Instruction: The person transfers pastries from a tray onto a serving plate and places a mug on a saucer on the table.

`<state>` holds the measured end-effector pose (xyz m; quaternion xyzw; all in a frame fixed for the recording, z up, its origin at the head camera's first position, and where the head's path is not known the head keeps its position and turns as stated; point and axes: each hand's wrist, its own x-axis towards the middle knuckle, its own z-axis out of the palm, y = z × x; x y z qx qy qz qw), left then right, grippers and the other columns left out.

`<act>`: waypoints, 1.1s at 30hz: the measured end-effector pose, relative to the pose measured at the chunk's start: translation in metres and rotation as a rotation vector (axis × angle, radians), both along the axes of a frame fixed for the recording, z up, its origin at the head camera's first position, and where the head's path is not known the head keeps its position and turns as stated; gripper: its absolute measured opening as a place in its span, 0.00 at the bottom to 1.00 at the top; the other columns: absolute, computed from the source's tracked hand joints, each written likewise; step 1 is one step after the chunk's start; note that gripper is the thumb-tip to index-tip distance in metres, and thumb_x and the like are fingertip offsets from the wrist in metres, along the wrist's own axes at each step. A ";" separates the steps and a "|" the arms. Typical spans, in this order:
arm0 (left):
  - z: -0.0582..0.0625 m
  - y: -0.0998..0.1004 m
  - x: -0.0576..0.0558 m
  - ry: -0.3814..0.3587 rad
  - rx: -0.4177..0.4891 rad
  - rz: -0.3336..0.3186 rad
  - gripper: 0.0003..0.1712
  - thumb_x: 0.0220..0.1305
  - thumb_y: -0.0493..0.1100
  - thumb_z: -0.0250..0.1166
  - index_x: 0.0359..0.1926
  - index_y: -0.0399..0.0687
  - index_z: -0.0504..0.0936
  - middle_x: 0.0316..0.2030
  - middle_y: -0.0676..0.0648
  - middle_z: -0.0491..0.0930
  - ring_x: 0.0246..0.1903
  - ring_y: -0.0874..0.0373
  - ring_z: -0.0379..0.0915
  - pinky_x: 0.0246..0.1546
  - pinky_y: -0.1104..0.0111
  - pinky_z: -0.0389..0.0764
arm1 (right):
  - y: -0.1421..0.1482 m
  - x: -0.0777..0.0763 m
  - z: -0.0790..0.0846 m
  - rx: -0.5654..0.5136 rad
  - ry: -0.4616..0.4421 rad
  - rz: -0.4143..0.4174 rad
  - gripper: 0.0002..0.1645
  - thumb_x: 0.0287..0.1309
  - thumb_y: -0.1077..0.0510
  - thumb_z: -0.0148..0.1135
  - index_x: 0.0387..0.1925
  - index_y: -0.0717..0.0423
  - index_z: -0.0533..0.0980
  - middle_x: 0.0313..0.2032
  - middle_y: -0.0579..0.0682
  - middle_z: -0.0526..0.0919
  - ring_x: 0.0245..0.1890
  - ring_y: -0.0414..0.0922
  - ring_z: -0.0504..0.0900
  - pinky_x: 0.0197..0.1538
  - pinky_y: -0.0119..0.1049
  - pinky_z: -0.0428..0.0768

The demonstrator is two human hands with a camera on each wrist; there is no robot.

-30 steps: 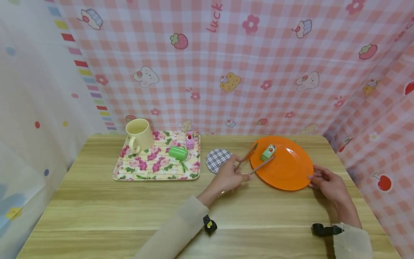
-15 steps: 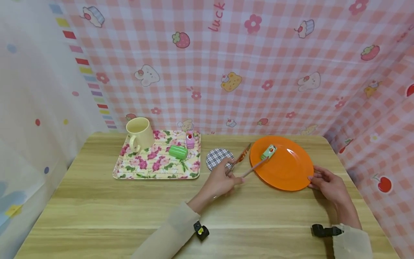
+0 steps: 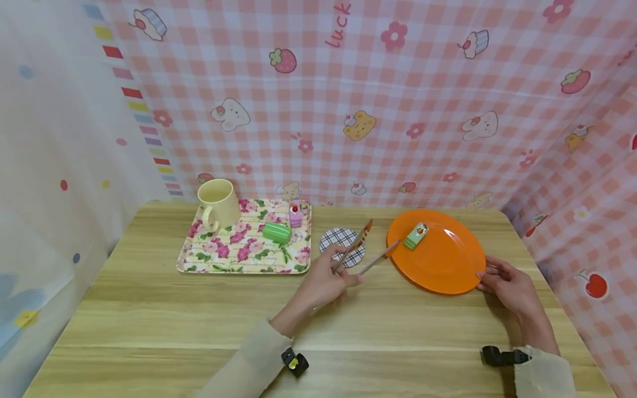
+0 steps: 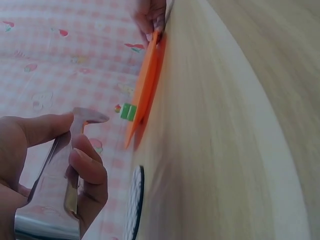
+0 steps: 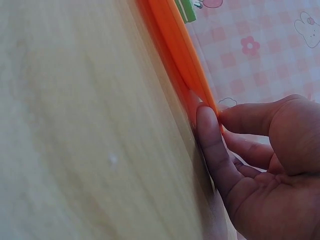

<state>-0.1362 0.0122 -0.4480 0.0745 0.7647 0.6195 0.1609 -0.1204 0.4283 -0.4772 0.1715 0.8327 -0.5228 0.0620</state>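
My left hand (image 3: 320,282) holds metal tongs (image 4: 50,195) between thumb and fingers. The tongs' two arms are spread apart, nothing between them, with their tips just left of the orange plate (image 3: 448,268). On that oval plate, toward its left side, lies a small green toy cake (image 3: 416,236) with a red-and-white top. My right hand (image 3: 512,284) pinches the plate's right rim, thumb on one face and fingers on the other, as the right wrist view shows.
A floral tray (image 3: 224,260) at the left bears a cream mug (image 3: 221,204), a green roll-shaped toy cake (image 3: 277,232) and a pink toy cake (image 3: 296,215). A checked round coaster (image 3: 343,254) lies between tray and plate, partly under the tongs. Patterned curtains hang behind the table.
My left hand has drawn back leftward with the spread tongs, away from the green cake, which stays on the plate. My right hand keeps its grip on the rim.
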 end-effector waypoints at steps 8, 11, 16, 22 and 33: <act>-0.002 -0.019 0.003 0.022 -0.023 0.036 0.37 0.58 0.42 0.76 0.66 0.48 0.70 0.28 0.46 0.82 0.12 0.59 0.68 0.10 0.72 0.70 | 0.002 -0.001 -0.002 -0.005 0.002 -0.002 0.41 0.73 0.56 0.59 0.79 0.63 0.54 0.41 0.34 0.78 0.36 0.30 0.86 0.45 0.29 0.87; -0.003 -0.028 0.006 0.020 -0.007 0.057 0.37 0.59 0.40 0.75 0.67 0.48 0.69 0.27 0.45 0.82 0.13 0.58 0.68 0.10 0.72 0.70 | 0.001 -0.001 -0.002 -0.013 0.001 -0.002 0.41 0.73 0.56 0.59 0.78 0.63 0.54 0.40 0.34 0.78 0.36 0.30 0.86 0.45 0.29 0.87; -0.005 -0.041 0.008 0.011 0.014 0.092 0.38 0.60 0.39 0.75 0.68 0.49 0.68 0.27 0.46 0.81 0.13 0.57 0.68 0.11 0.71 0.69 | 0.001 -0.001 -0.001 -0.016 -0.006 -0.003 0.41 0.73 0.57 0.59 0.78 0.64 0.54 0.40 0.34 0.78 0.36 0.30 0.86 0.45 0.29 0.87; -0.005 -0.056 0.008 0.005 0.045 0.142 0.37 0.59 0.36 0.74 0.66 0.46 0.68 0.26 0.46 0.81 0.12 0.55 0.68 0.10 0.70 0.68 | -0.001 0.000 0.001 -0.012 -0.008 -0.012 0.41 0.74 0.56 0.59 0.79 0.63 0.54 0.42 0.37 0.78 0.37 0.30 0.86 0.45 0.29 0.87; -0.003 -0.076 0.011 -0.017 0.016 0.238 0.37 0.59 0.37 0.75 0.67 0.49 0.68 0.29 0.44 0.83 0.15 0.54 0.70 0.12 0.69 0.70 | -0.004 0.003 0.001 -0.026 0.018 -0.016 0.39 0.74 0.57 0.58 0.78 0.65 0.55 0.42 0.37 0.78 0.36 0.30 0.85 0.45 0.28 0.87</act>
